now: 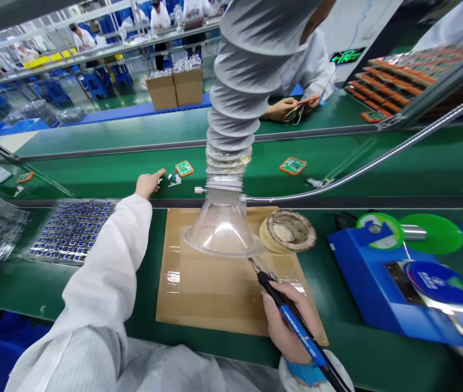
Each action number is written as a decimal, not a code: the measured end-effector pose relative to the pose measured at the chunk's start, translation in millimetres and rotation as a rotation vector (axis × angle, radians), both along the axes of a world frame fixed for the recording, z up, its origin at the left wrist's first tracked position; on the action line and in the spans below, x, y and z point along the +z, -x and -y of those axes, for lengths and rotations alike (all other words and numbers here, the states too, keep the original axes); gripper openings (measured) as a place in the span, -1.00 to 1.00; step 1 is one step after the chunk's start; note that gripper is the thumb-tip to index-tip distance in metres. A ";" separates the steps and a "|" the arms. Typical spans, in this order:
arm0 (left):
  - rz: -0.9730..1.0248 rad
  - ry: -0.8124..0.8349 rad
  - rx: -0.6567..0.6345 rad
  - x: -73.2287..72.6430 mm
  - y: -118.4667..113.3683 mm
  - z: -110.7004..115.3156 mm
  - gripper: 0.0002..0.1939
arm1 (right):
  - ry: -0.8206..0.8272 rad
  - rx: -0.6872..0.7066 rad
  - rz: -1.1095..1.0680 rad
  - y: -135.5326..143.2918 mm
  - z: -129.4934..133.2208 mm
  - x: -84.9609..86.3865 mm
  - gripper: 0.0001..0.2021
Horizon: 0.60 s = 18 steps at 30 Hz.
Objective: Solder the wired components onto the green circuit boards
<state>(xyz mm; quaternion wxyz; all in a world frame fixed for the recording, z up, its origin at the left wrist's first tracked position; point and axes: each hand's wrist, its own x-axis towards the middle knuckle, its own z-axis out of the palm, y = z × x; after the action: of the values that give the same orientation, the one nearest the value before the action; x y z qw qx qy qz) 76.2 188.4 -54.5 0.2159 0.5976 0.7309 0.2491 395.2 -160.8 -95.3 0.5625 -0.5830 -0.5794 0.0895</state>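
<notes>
My left hand reaches out over the green belt, its fingers closed on a small orange-edged circuit board. Just right of it lie small white connector parts and another orange-edged circuit board. In my right hand is a blue and black soldering iron, held like a pen. Its metal tip points up and left, close to the rim of a clear fume hood. A second thin metal rod shows beside the tip; its kind is unclear. Beneath both is a taped cardboard sheet.
A grey fume hose hangs down in the middle. Right of the hood stands a round, crusted pot, then a blue solder feeder. A tray of small blue-marked parts lies left. Across the belt, a co-worker's hands hold an orange item.
</notes>
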 end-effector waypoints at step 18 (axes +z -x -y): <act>0.168 0.007 -0.510 -5.7 -40.8 269.8 -0.85 | 0.353 0.153 -0.323 37.9 9.7 -8.9 -0.66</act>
<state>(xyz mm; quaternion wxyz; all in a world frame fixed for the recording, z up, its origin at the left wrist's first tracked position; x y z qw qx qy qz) 117.0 -81.4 -60.2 0.3336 0.7389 0.5372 0.2326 357.3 -170.5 -104.2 0.5287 -0.6048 -0.4999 0.3236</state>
